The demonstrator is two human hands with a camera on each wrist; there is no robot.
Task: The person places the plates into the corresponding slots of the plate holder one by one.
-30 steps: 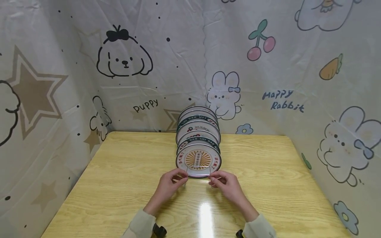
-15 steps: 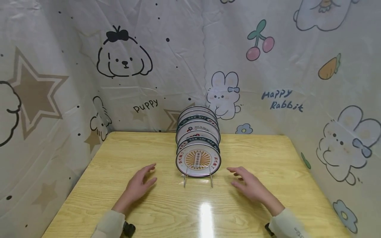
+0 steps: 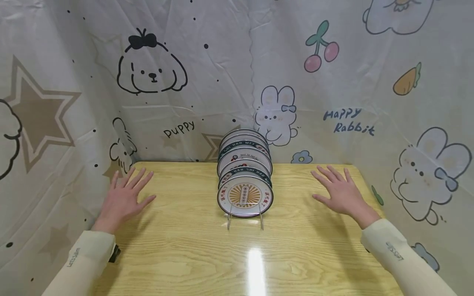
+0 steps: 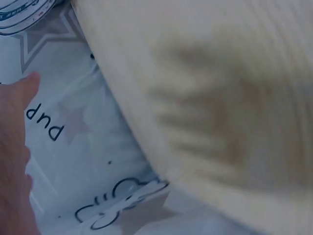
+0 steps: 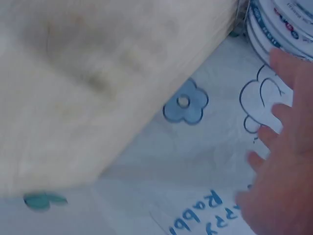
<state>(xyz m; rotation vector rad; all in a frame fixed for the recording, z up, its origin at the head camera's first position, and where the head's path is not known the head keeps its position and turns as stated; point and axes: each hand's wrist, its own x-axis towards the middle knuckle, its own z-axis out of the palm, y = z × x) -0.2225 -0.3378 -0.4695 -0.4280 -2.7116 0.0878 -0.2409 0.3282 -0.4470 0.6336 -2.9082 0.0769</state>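
Observation:
Several round patterned plates (image 3: 245,193) stand tilted in a row, one behind another, in a thin wire rack (image 3: 245,214) at the middle of the table. The front plate bears an orange sunburst and red characters. My left hand (image 3: 124,201) is held over the table's left side, fingers spread, touching nothing. Over the right side, my right hand (image 3: 340,192) is spread the same way, apart from the plates. Both wrist views catch part of the plates (image 4: 19,17) at a corner. Most of the rack is hidden behind the front plate.
The wooden table (image 3: 177,246) has a bright reflection near its front. A printed curtain (image 3: 218,61) with cartoon animals hangs close behind the table and along both sides. The rearmost plates stand near the back edge.
Both hands were at the rack's front wire, then let go and drew apart. Since then they have risen and spread outward to either side. The plates and rack stay in place.

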